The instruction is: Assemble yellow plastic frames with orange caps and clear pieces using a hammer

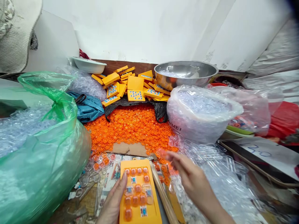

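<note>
My left hand [113, 199] grips the left edge of a yellow board [153, 214], thumb on its upper face. Clear orange plastic pieces [135, 200] sit in rows on this board, with several small blue-and-white inserts [143, 211] among them. Two inserts lie under clear plastic pieces. To the right of the board is my right hand [190, 169], blurred by motion, its fingers drawn together. An orange smear at its fingertips looks like an orange plastic piece [161, 152]. Beyond the board spreads a large heap of orange pieces [133, 127].
Stacked yellow boards [135, 83] lie at the back beside a steel bowl [187, 77]. A green plastic bag [44, 161] bulges at left. On the right are a white bag of clear parts [198, 115], loose clear plastic pieces [224, 174] and a phone [252, 161]. A wooden stick [163, 196] adjoins the board.
</note>
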Motion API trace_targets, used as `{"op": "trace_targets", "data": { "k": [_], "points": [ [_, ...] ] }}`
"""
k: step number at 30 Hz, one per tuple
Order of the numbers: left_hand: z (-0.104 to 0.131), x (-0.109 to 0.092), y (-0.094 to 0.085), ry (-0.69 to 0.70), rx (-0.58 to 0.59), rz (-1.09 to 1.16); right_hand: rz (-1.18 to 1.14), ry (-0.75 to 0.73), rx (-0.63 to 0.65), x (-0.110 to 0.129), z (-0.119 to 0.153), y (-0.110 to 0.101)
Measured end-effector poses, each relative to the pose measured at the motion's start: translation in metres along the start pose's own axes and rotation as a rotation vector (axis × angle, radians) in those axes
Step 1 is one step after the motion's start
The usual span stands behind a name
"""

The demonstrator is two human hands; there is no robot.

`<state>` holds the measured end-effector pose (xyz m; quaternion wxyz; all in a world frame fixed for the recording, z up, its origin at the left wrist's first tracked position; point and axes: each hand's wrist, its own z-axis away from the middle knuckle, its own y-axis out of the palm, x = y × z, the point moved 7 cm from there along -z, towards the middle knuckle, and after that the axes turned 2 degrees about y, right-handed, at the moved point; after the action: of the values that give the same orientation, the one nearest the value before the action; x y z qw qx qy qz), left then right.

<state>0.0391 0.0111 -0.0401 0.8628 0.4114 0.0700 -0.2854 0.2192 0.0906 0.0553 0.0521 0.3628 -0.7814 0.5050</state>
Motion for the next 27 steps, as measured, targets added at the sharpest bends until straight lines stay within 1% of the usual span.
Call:
{"op": "trace_targets", "data": {
  "k": [1, 3, 4, 6, 10, 12, 14, 16, 19, 24, 25, 27],
  "points": [
    [-0.003, 0.0, 0.0, 0.017, 0.023, -0.001, -0.072, -0.053, 0.034, 0.02, 0.006, 0.006],
    [-0.008, 0.0, 0.0, 0.051, 0.072, 0.002, -0.176, -0.099, 0.089, 0.05, 0.015, 0.017],
    [-0.01, 0.0, 0.0, 0.067, 0.092, 0.002, -0.21, -0.112, 0.104, 0.059, 0.018, 0.021],
    [-0.011, -0.001, -0.001, 0.092, 0.111, -0.002, -0.24, -0.144, 0.119, 0.07, 0.021, 0.028],
    [-0.009, -0.003, -0.002, 0.144, 0.089, -0.027, -0.225, -0.201, 0.147, 0.074, 0.021, 0.035],
    [-0.007, -0.004, 0.0, 0.178, 0.106, -0.023, -0.216, -0.219, 0.168, 0.076, 0.021, 0.037],
    [-0.004, -0.006, 0.003, 0.213, 0.13, -0.008, -0.198, -0.235, 0.155, 0.081, 0.02, 0.035],
    [-0.002, -0.006, 0.004, 0.211, 0.129, -0.006, -0.178, -0.235, 0.125, 0.084, 0.02, 0.033],
    [0.002, -0.005, 0.002, 0.172, 0.083, -0.049, -0.186, -0.205, 0.097, 0.083, 0.022, 0.034],
    [0.004, -0.01, -0.005, 0.195, 0.037, -0.104, -0.214, -0.19, 0.052, 0.073, 0.025, 0.038],
    [0.003, -0.01, -0.009, 0.204, 0.014, -0.129, -0.219, -0.188, 0.043, 0.073, 0.026, 0.039],
    [-0.002, -0.011, -0.02, 0.215, -0.072, -0.21, -0.226, -0.191, 0.02, 0.075, 0.028, 0.04]
  ]
}}
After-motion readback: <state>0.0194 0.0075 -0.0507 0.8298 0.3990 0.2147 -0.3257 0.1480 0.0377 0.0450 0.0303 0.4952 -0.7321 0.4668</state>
